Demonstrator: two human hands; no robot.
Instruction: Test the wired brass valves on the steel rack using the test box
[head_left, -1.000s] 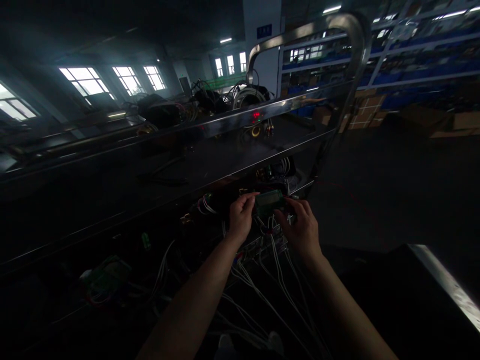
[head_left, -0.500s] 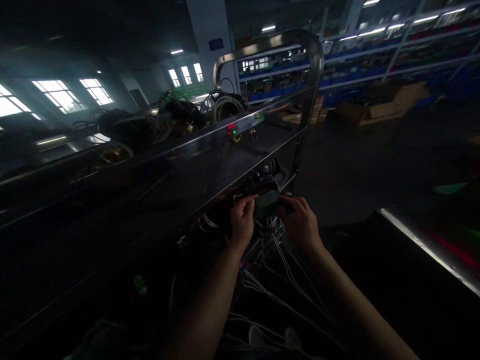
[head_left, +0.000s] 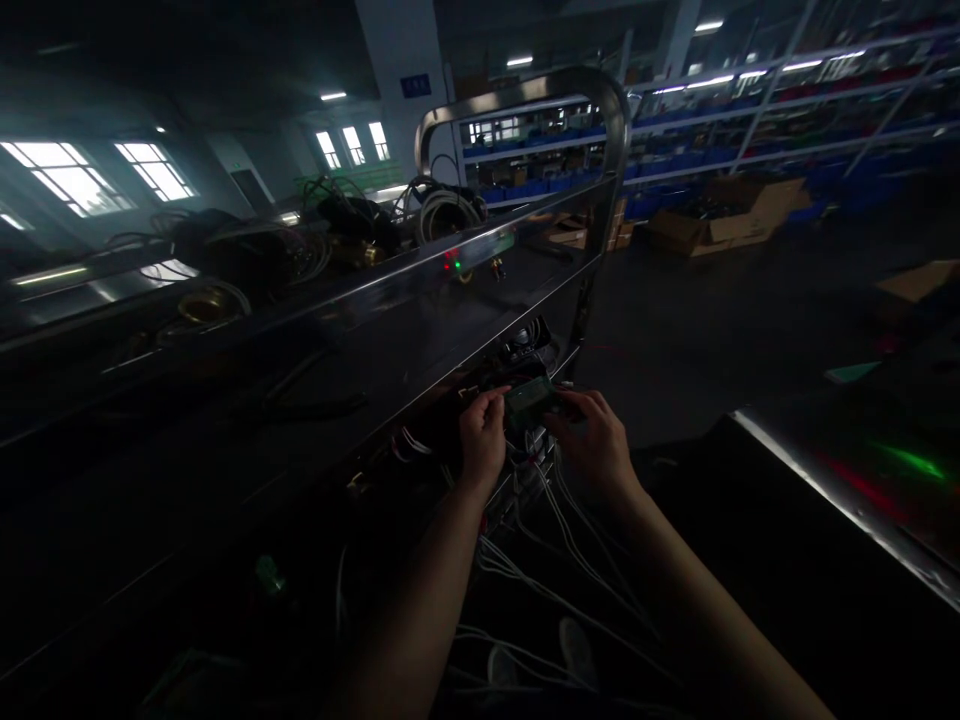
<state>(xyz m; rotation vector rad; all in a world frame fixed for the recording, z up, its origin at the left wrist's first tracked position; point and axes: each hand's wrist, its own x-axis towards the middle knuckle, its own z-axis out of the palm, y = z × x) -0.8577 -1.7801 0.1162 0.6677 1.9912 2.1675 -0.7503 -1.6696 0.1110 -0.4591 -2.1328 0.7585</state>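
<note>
Between my two hands is a green circuit board (head_left: 529, 397) with a rectangular part that looks like a small display. My left hand (head_left: 484, 435) pinches its left edge with thumb and fingers. At the opposite edge, my right hand (head_left: 596, 435) grips it the same way. Thin white wires (head_left: 559, 505) hang below the board and run down toward the floor; where they attach is too dark to make out. Just behind the board, dark parts with wiring (head_left: 525, 345) sit on a lower level of the metal rack.
A metal cart frame (head_left: 616, 130) rises ahead, with coiled cables (head_left: 446, 212) and brass-coloured parts (head_left: 206, 303) on top. Cardboard boxes (head_left: 720, 220) stand on the floor at right, before shelves of blue bins (head_left: 675, 160). A bright metal edge (head_left: 840, 500) runs along the right.
The view has shifted slightly, so the surroundings sit further left. Both hands keep hold of the circuit board, which is tilted a little differently.
</note>
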